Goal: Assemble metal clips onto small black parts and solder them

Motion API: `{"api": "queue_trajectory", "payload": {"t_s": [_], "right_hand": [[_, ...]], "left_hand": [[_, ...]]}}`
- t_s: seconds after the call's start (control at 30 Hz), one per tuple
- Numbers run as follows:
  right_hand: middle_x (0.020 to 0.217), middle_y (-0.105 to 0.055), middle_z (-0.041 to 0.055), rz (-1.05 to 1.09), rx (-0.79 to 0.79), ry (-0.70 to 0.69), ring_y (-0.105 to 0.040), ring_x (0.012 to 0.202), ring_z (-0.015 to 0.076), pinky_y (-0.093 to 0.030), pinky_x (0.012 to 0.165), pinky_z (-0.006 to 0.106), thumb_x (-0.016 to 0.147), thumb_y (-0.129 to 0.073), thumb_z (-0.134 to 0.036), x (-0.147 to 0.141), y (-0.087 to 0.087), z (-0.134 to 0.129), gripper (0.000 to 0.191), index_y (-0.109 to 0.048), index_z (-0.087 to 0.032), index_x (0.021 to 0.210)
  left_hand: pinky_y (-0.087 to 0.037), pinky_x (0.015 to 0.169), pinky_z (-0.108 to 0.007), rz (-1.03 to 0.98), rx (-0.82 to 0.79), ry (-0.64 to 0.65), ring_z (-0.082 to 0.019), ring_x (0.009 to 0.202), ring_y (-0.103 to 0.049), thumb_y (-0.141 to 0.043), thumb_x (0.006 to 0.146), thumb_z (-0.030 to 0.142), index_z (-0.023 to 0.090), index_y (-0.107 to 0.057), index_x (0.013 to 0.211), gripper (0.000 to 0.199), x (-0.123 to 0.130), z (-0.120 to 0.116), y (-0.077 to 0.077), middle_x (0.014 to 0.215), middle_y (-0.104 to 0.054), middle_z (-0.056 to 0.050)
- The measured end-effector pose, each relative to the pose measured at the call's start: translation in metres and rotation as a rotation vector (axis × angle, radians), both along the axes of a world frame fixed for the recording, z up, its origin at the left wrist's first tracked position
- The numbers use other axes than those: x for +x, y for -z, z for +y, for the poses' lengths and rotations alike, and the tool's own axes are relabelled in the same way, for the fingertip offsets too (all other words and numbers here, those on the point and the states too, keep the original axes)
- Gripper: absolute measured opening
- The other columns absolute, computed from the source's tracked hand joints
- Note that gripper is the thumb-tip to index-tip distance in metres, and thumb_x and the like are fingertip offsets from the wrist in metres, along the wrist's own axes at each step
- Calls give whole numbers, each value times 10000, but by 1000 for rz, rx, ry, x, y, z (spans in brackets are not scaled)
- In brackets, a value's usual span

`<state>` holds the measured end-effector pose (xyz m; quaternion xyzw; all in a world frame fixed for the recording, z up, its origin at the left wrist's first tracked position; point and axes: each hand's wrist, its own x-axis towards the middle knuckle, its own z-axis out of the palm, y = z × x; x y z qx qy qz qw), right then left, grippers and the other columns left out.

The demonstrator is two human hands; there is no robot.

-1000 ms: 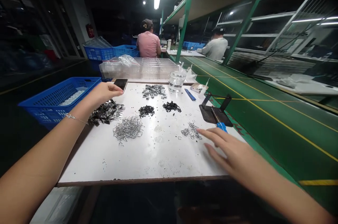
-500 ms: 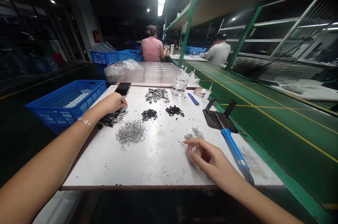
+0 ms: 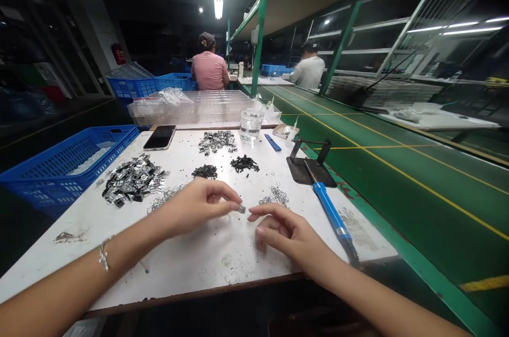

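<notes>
A worker's left hand (image 3: 199,203) pinches a tiny silvery metal clip (image 3: 242,209) between thumb and fingertips just above a scuffed white worktable (image 3: 207,257), while the right hand (image 3: 284,233), fingers loosely curled and holding nothing visible, rests with its thumb and forefinger pointing at the piece from just beside it. The clip lies at the left hand's fingertips and to the left of the right hand's, in the narrow gap between the two; it is too small to tell which way its long axis runs. The left hand already has it; the right is near but apart. Just beyond the right hand sits a small scatter of bright wire clips (image 3: 274,197), and to its right a blue-handled soldering iron (image 3: 332,215) lies with its long axis running away from the worker, tip on a black metal stand (image 3: 310,170). Behind the left hand are a heap of silver wire staples (image 3: 165,198), a larger heap of shiny flat metal plates (image 3: 133,183), two small piles of black parts (image 3: 225,166), another grey pile (image 3: 217,141), a black smartphone (image 3: 159,137) and a clear glass of water (image 3: 250,124). A blue plastic crate (image 3: 63,162) stands at the table's left edge. Farther down the dim hall, under a fluorescent tube, two other people sit at benches beside a green conveyor line (image 3: 358,135).
</notes>
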<state>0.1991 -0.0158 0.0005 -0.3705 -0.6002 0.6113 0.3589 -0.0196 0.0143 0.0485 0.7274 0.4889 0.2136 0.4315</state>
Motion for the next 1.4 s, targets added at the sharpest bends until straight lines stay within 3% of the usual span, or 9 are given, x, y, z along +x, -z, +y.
{"api": "queue_trajectory", "payload": {"t_s": [0.17, 0.3, 0.43, 0.57, 0.67, 0.73, 0.87, 1.0, 1.4], "right_hand": [[720, -625, -7, 47, -24, -21, -595, 670, 126, -455, 646, 263, 758, -700, -301, -4, 6, 2, 320, -567, -182, 1025], [662, -620, -16, 35, -64, -63, -578, 611, 113, -431, 602, 252, 764, -696, -280, -3, 11, 3, 255, -560, -179, 954], [706, -608, -2, 1, -74, -104, -560, 657, 113, -428, 640, 260, 789, -671, -287, 0, 10, 4, 206, -621, -173, 954], [782, -563, -11, 37, -39, -49, -565, 686, 95, -439, 681, 245, 798, -665, -286, 2, 7, 6, 113, -652, -181, 838], [850, -566, -7, 67, -58, -1, -593, 690, 92, -461, 682, 241, 789, -677, -292, 3, 7, 9, 115, -648, -186, 820], [887, -590, 1, 80, -96, 52, -619, 707, 99, -478, 690, 242, 770, -698, -299, 4, 8, 10, 139, -649, -190, 844], [752, -662, 4, 65, -198, 118, -649, 735, 116, -489, 728, 238, 739, -733, -308, 6, 9, 11, 206, -649, -197, 891], [750, -684, 4, 97, -224, 150, -658, 728, 113, -498, 728, 231, 699, -766, -319, 5, 8, 10, 233, -665, -195, 867], [727, -675, -11, 152, -252, 156, -652, 715, 91, -477, 708, 203, 725, -748, -302, 3, 6, 9, 188, -660, -192, 850]], "left_hand": [[-426, 723, -269, 20, 319, 179, -159, 809, -571, -575, 821, 209, 229, -709, 868, 144, 21, -19, 16, 839, -658, -21], [-421, 698, -244, -4, 397, 171, -132, 763, -555, -604, 821, 217, 204, -685, 878, 100, 27, -25, 22, 812, -656, -9], [-428, 718, -238, -8, 464, 207, -128, 792, -561, -598, 828, 216, 197, -662, 896, 95, 22, -24, 18, 831, -657, -5], [-440, 708, -262, 86, 535, -7, -151, 833, -568, -555, 857, 310, 224, -663, 941, 161, -9, -2, 2, 933, -676, -13], [-432, 671, -299, 255, 521, -270, -188, 801, -563, -587, 813, 382, 243, -687, 890, 188, -45, 26, -7, 937, -691, -22], [-420, 675, -321, 362, 494, -340, -208, 795, -558, -609, 782, 398, 243, -698, 841, 189, -65, 43, -6, 924, -699, -32], [-418, 713, -336, 457, 351, -228, -236, 859, -574, -640, 739, 376, 245, -712, 783, 156, -82, 62, 6, 909, -706, -40], [-419, 721, -328, 453, 323, -130, -227, 865, -587, -615, 758, 338, 237, -710, 773, 139, -72, 65, 15, 892, -707, -39], [-401, 740, -359, 450, 380, -102, -258, 925, -531, -570, 793, 387, 224, -690, 779, 203, -53, 69, 22, 857, -697, -46]]}}
